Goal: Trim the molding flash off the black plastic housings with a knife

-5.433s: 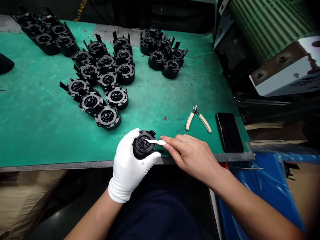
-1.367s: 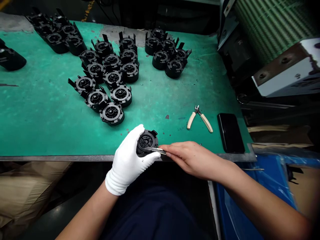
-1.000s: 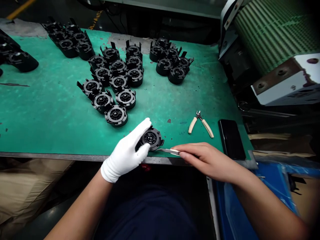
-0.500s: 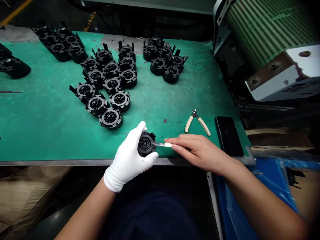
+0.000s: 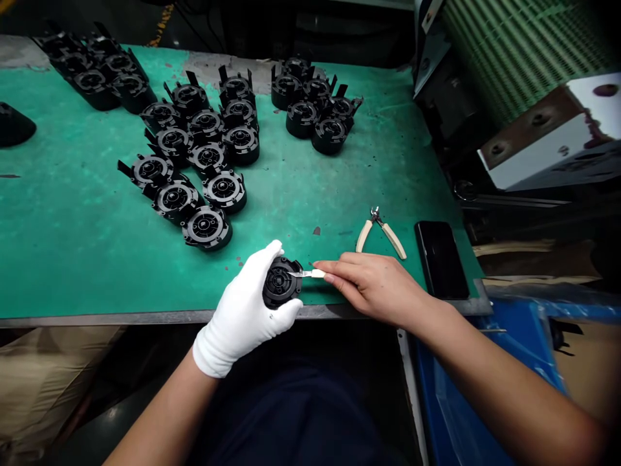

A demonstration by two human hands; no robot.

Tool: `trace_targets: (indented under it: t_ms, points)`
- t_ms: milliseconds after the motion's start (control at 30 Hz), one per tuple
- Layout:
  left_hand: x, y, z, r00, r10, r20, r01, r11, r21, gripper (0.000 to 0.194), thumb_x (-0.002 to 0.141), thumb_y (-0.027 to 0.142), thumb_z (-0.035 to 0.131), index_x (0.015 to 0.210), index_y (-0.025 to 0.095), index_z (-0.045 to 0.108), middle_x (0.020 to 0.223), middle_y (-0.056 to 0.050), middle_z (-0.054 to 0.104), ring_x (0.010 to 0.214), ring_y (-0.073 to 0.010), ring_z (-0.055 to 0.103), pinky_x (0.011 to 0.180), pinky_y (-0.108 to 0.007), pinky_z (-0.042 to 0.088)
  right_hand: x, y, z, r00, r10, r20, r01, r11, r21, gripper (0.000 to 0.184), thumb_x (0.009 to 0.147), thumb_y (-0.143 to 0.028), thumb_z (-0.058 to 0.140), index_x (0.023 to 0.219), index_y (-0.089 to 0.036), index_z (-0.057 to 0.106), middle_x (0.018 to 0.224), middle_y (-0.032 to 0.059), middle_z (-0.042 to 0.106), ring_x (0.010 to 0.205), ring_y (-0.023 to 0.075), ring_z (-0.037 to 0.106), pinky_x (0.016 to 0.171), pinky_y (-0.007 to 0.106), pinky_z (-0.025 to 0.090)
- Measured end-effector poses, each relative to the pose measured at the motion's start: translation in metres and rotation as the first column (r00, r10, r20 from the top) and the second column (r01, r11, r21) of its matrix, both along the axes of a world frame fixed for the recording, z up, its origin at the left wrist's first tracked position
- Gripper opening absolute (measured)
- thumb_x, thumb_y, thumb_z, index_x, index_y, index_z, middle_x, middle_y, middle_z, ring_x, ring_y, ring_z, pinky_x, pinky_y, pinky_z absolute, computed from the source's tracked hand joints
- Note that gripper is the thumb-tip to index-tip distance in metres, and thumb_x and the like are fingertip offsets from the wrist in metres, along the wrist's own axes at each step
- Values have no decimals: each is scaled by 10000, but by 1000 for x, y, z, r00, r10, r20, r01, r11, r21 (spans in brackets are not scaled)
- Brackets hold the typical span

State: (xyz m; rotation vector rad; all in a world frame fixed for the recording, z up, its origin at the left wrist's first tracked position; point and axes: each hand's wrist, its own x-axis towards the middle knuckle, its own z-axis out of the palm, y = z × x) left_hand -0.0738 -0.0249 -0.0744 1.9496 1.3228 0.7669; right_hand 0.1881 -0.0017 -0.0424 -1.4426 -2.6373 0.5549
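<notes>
My left hand (image 5: 252, 304), in a white glove, grips a round black plastic part (image 5: 278, 282) near the table's front edge, its ringed face turned up. Bare and ungloved, my right hand (image 5: 371, 285) pinches the pale handle of a small knife (image 5: 306, 274). The knife's thin metal blade lies over the part's face, its tip close to the centre; whether it touches cannot be made out. Nearest to my right hand on the table lie flush cutters (image 5: 381, 234) with cream handles, jaws pointing away and handles spread.
Several similar black parts (image 5: 207, 226) stand in clusters on the green table mat (image 5: 291, 194), at the left, middle and back. A black phone (image 5: 442, 260) lies by the right edge. Beyond stands a machine with a green ribbed surface (image 5: 524, 45). A blue bin (image 5: 521, 349) sits low at right.
The knife blade has shifted further in over the part's face, and its angle on the part differs. The whole view has turned slightly, moving the table things left and up.
</notes>
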Motion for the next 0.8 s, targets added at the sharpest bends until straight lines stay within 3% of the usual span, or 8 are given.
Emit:
trace_targets:
  t_ms: [167, 333, 500, 800]
  points:
    - [6, -6, -3, 999, 44, 4, -44, 998, 45, 843, 823, 406, 751, 1521, 197, 327, 1458, -127, 510, 1357, -281, 504, 1171, -441, 429, -7, -12, -1, 998, -65, -9, 65, 998, 0, 361, 1062, -388, 440, 1326, -300, 669, 918, 33, 708, 827, 183, 669, 702, 293, 473]
    - [22, -13, -7, 981, 193, -15, -190, 975, 118, 806, 804, 384, 762, 1479, 163, 381, 1436, -152, 536, 1349, -297, 520, 1160, -459, 447, -18, -22, 0, 979, -196, 63, 193, 980, 49, 378, 1071, -426, 405, 1334, -326, 658, 935, 28, 716, 848, 203, 685, 687, 311, 469]
    - [26, -15, -10, 978, 211, -3, -208, 968, 138, 789, 808, 371, 754, 1474, 157, 389, 1436, -157, 538, 1351, -300, 521, 1162, -462, 447, -20, -29, -2, 984, -178, -5, 178, 984, -6, 376, 1075, -399, 412, 1351, -297, 646, 986, 37, 727, 890, 190, 690, 757, 295, 491]
    - [34, -19, -14, 955, 295, 8, -292, 941, 168, 753, 851, 389, 711, 1485, 146, 383, 1423, -158, 549, 1330, -287, 542, 1138, -436, 470, -31, -35, -3, 960, -246, 132, 225, 962, 153, 367, 1068, -412, 413, 1332, -334, 656, 851, 29, 696, 765, 186, 655, 580, 289, 370]
